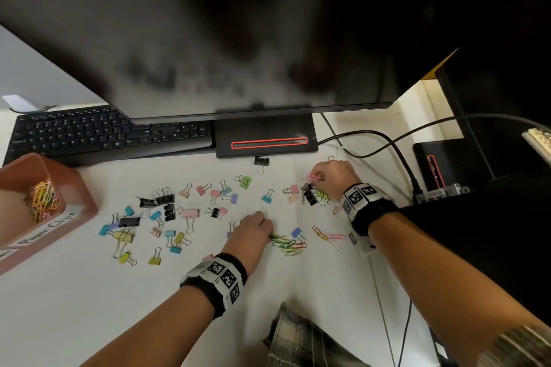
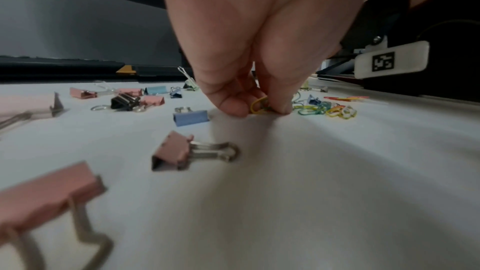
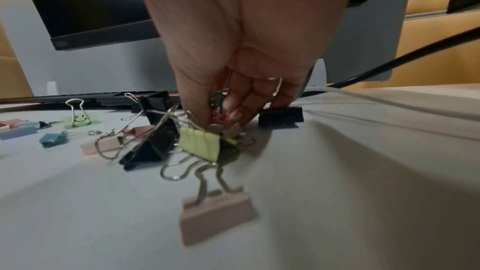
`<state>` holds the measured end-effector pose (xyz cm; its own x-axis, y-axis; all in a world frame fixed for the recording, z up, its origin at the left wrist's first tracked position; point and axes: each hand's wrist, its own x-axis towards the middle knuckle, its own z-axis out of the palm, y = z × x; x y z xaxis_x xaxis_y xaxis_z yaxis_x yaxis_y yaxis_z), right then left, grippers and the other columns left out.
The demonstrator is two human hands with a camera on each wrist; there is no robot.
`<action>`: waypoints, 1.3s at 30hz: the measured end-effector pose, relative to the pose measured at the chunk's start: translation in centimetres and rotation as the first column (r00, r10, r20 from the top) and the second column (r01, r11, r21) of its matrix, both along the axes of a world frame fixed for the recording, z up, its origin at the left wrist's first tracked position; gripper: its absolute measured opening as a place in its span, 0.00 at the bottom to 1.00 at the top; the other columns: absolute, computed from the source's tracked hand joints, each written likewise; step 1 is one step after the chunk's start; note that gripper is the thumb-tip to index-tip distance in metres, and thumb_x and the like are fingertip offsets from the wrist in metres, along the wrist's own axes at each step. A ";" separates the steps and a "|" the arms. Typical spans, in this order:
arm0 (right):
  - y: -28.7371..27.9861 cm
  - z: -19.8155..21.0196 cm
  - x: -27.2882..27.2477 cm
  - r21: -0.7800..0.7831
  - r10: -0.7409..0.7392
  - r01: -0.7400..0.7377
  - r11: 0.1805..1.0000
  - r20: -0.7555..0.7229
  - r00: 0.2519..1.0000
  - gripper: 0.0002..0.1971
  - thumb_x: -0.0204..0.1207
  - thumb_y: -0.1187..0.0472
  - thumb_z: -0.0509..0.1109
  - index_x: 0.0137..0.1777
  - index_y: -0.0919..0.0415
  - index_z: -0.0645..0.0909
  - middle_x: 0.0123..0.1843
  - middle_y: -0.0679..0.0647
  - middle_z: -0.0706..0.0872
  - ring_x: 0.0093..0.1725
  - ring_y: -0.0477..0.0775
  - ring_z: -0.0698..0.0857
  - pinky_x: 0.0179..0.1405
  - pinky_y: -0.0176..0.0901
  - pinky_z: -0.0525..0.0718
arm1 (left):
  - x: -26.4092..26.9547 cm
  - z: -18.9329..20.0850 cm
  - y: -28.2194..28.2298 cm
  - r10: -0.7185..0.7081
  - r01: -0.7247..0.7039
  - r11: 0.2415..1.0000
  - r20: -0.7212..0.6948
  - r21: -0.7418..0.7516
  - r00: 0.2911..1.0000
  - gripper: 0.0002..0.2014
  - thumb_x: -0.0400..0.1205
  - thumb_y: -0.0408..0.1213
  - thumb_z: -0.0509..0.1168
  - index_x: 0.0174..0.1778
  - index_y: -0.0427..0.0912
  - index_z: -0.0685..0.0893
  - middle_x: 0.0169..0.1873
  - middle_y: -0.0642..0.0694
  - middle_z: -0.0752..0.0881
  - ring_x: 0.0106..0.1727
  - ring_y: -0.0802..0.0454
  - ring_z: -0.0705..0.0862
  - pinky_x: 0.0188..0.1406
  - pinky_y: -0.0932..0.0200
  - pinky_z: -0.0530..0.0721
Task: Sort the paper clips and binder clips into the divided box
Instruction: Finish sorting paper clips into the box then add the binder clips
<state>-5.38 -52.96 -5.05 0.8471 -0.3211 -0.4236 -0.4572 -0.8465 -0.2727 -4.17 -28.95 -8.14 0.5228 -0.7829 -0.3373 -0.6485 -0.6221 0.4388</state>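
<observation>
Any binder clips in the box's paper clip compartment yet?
No. In the head view the compartment of the box holds only paper clips; the binder clips lie on the desk.

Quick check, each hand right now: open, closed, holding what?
Left hand: closed, pinching a yellow paper clip on the desk.
Right hand: closed, holding pink paper clips.

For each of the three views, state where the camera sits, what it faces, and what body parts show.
Head: above, facing down at desk; both forearms, left hand, right hand.
Left wrist: low over the desk, along the left hand pinching paper clips.
Right wrist: low, along the right hand, which holds paper clips above binder clips.
Shared: all show the monitor.
</observation>
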 end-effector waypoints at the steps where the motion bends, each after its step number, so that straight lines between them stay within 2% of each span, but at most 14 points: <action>1: 0.0 0.2 -0.1 0.010 -0.009 0.008 1.000 0.012 1.000 0.09 0.76 0.53 0.68 0.53 0.52 0.84 0.49 0.52 0.90 0.51 0.55 0.86 0.55 0.49 0.83 | -0.1 -0.1 0.0 -0.018 0.017 1.000 0.022 0.023 1.000 0.08 0.82 0.30 0.58 0.55 0.37 0.78 0.54 0.40 0.78 0.56 0.42 0.76 0.52 0.51 0.77; 5: 0.1 2.0 -0.6 0.099 -0.133 0.113 0.989 0.224 0.966 0.07 0.77 0.55 0.68 0.51 0.54 0.85 0.47 0.51 0.89 0.46 0.49 0.86 0.51 0.45 0.86 | -0.2 -0.3 0.3 -0.023 0.023 1.000 0.053 0.006 0.998 0.12 0.80 0.24 0.56 0.57 0.37 0.76 0.55 0.40 0.78 0.58 0.43 0.75 0.52 0.57 0.72; 8: 1.6 4.2 -0.9 0.136 -0.170 0.126 0.983 0.390 0.905 0.10 0.77 0.57 0.69 0.55 0.57 0.84 0.51 0.53 0.88 0.45 0.46 0.83 0.52 0.40 0.84 | 0.4 1.2 1.3 0.122 -0.126 0.981 -0.035 -0.148 0.992 0.07 0.82 0.28 0.57 0.52 0.36 0.78 0.49 0.41 0.79 0.53 0.44 0.76 0.45 0.62 0.66; 13: 7.9 6.2 0.3 0.249 -0.143 0.023 0.968 0.473 0.869 0.07 0.74 0.62 0.72 0.50 0.61 0.86 0.48 0.56 0.86 0.43 0.47 0.82 0.50 0.40 0.83 | 3.4 7.1 7.0 0.371 -0.391 0.833 -0.129 -0.391 0.920 0.04 0.81 0.29 0.61 0.42 0.41 0.77 0.37 0.49 0.77 0.38 0.58 0.74 0.38 0.76 0.70; 16: 13.7 6.6 3.1 0.317 -0.060 -0.108 0.942 0.477 0.877 0.04 0.73 0.63 0.72 0.46 0.61 0.86 0.44 0.56 0.84 0.42 0.52 0.82 0.49 0.44 0.82 | 6.7 10.3 13.0 0.505 -0.478 0.769 -0.055 -0.425 0.862 0.04 0.80 0.28 0.62 0.40 0.39 0.77 0.36 0.45 0.79 0.36 0.54 0.75 0.34 0.69 0.65; 19: 20.7 7.3 7.0 0.360 0.050 -0.246 0.900 0.474 0.879 0.05 0.73 0.63 0.72 0.47 0.61 0.86 0.45 0.56 0.83 0.44 0.53 0.82 0.51 0.44 0.79 | 10.4 12.0 19.7 0.664 -0.606 0.692 0.015 -0.393 0.748 0.04 0.80 0.28 0.62 0.40 0.35 0.76 0.34 0.42 0.78 0.34 0.47 0.75 0.35 0.63 0.63; 21: 25.7 7.8 10.0 0.377 0.114 -0.329 0.866 0.491 0.864 0.07 0.73 0.63 0.72 0.50 0.62 0.86 0.47 0.59 0.84 0.47 0.56 0.83 0.53 0.45 0.79 | 13.0 12.1 23.6 0.726 -0.679 0.668 0.065 -0.305 0.684 0.06 0.80 0.29 0.62 0.38 0.34 0.74 0.32 0.39 0.76 0.37 0.39 0.77 0.37 0.57 0.64; 24: 32.9 8.1 14.4 0.417 0.147 -0.386 0.823 0.499 0.854 0.06 0.73 0.64 0.71 0.49 0.61 0.85 0.45 0.58 0.82 0.45 0.56 0.82 0.49 0.46 0.79 | 16.3 11.1 27.2 0.757 -0.749 0.653 0.071 -0.115 0.650 0.09 0.80 0.35 0.63 0.48 0.31 0.81 0.42 0.32 0.85 0.47 0.36 0.83 0.43 0.54 0.72; 26: 36.6 7.7 16.8 0.447 0.130 -0.364 0.817 0.473 0.872 0.09 0.73 0.64 0.71 0.52 0.60 0.84 0.47 0.58 0.83 0.46 0.56 0.82 0.51 0.47 0.80 | 17.9 10.2 28.0 0.775 -0.771 0.632 0.053 -0.073 0.630 0.12 0.79 0.38 0.65 0.52 0.34 0.83 0.48 0.34 0.87 0.49 0.38 0.84 0.46 0.55 0.75; 29: 39.8 6.8 18.8 0.490 0.107 -0.288 0.823 0.365 0.925 0.20 0.73 0.60 0.72 0.66 0.59 0.77 0.58 0.60 0.85 0.56 0.59 0.84 0.60 0.52 0.81 | 18.9 9.6 28.0 0.748 -0.753 0.659 0.106 0.003 0.655 0.12 0.80 0.35 0.62 0.56 0.35 0.82 0.53 0.34 0.86 0.54 0.37 0.83 0.50 0.53 0.77; 32: 40.1 7.1 18.8 0.532 0.108 -0.289 0.796 0.345 0.932 0.24 0.76 0.54 0.69 0.72 0.56 0.71 0.63 0.58 0.83 0.58 0.55 0.84 0.60 0.50 0.83 | 18.4 10.9 28.4 0.766 -0.760 0.642 0.086 -0.096 0.637 0.15 0.81 0.31 0.59 0.63 0.37 0.79 0.57 0.35 0.85 0.59 0.39 0.82 0.59 0.51 0.77; 35: 36.5 7.9 16.1 0.574 0.059 -0.298 0.762 0.397 0.916 0.17 0.78 0.54 0.66 0.66 0.54 0.76 0.62 0.50 0.84 0.54 0.46 0.84 0.54 0.39 0.84 | 16.3 12.1 28.2 0.745 -0.716 0.633 -0.018 -0.294 0.667 0.14 0.80 0.33 0.63 0.62 0.42 0.81 0.57 0.44 0.85 0.55 0.50 0.83 0.58 0.56 0.79; 37: 32.6 7.7 13.0 0.513 0.058 -0.283 0.811 0.410 0.910 0.12 0.79 0.54 0.65 0.60 0.53 0.80 0.55 0.47 0.84 0.45 0.41 0.82 0.47 0.32 0.81 | 14.1 12.0 27.3 0.670 -0.659 0.668 -0.108 -0.345 0.735 0.09 0.80 0.34 0.65 0.55 0.44 0.83 0.53 0.51 0.84 0.50 0.55 0.83 0.52 0.60 0.81; 39: 28.0 6.4 9.0 0.427 0.061 -0.233 0.874 0.379 0.923 0.10 0.78 0.54 0.66 0.56 0.53 0.82 0.49 0.45 0.83 0.38 0.37 0.79 0.44 0.34 0.78 | 11.8 10.8 25.5 0.562 -0.590 0.734 -0.186 -0.336 0.806 0.07 0.80 0.35 0.64 0.52 0.44 0.83 0.49 0.52 0.84 0.45 0.58 0.83 0.45 0.64 0.82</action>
